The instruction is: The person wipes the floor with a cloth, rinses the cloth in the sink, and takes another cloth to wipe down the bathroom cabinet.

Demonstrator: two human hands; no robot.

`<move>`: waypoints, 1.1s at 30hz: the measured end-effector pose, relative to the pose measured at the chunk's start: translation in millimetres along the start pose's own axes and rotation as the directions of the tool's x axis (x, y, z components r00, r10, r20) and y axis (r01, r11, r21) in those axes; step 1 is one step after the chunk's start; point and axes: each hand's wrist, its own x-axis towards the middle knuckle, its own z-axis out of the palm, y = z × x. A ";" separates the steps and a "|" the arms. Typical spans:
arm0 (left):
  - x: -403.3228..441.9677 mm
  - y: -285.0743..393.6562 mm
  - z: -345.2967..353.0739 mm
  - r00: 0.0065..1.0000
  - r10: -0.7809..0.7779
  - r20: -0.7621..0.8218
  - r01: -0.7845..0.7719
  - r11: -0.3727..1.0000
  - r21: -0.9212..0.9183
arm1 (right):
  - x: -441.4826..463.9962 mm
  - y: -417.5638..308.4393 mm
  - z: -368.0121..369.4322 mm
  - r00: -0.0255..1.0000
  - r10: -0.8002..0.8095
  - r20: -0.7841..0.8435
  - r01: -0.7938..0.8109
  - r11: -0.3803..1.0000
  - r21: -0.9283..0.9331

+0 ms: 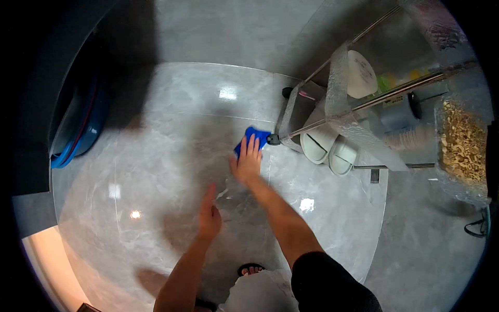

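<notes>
Nearest the wearer, a foot in a black open-toed sandal [251, 269] stands on the glossy grey marbled floor [171, 156], below a pale garment [260, 294]. The left hand [209, 216] hangs over bare tile, its fingers out straight and seen nearly edge-on, with nothing visible in it. Open room spreads around it, widest to the left, as far as a dark, straight-edged panel [31, 166]; thin joints cross the tiles (bright lamp reflections dot them too).

Further out, the right hand [248, 165] lies flat with fingers slightly spread, pressing on a vivid blue, soft-looking cloth [263, 138]. The cloth is on the floor, creased, its corners poking out past the fingertips, one of them just beside a small black caster [273, 139]. That caster marks the limit of free space on the right.

Above it rises a metal-framed rack draped in clear plastic [343, 88], carrying a white oval-faced tub [360, 75] and a clear container of small yellowish, curled pieces [462, 145]. Across the floor at left, a round, glossy blue basin [92, 130] leans upright in shadow.
</notes>
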 end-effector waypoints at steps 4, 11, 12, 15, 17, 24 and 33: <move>3.5 12.7 -8.4 1.000 -0.022 0.011 0.022 1.000 -0.021 | -120.2 -0.4 -24.6 0.980 -0.102 0.172 0.092 0.993 0.068; -14.9 -0.4 -0.3 0.997 -0.045 0.058 0.048 0.997 -0.062 | -86.6 65.3 -25.9 0.942 0.297 -0.154 -0.300 0.954 0.003; -15.5 -8.3 5.0 0.998 -0.022 0.058 0.024 0.999 -0.034 | -74.0 56.5 -10.3 0.922 0.307 -0.237 -0.322 0.946 -0.025; -16.6 6.6 13.8 0.996 -0.017 0.091 0.020 0.999 -0.033 | -85.7 29.9 -28.3 0.979 -0.178 0.098 0.181 0.983 -0.025; -17.0 5.0 15.5 0.983 -0.068 0.169 0.073 0.997 -0.025 | -81.8 61.6 -45.0 0.892 -0.403 0.204 0.411 0.912 0.001; -16.6 26.4 20.7 0.984 0.023 0.175 -0.009 0.996 -0.084 | -197.7 148.2 -39.8 0.853 0.478 -0.209 -0.502 0.861 -0.081; -33.4 30.0 54.7 0.957 0.031 0.288 0.007 0.991 -0.131 | -159.3 121.3 -82.3 0.976 0.028 0.217 -0.020 0.999 -0.036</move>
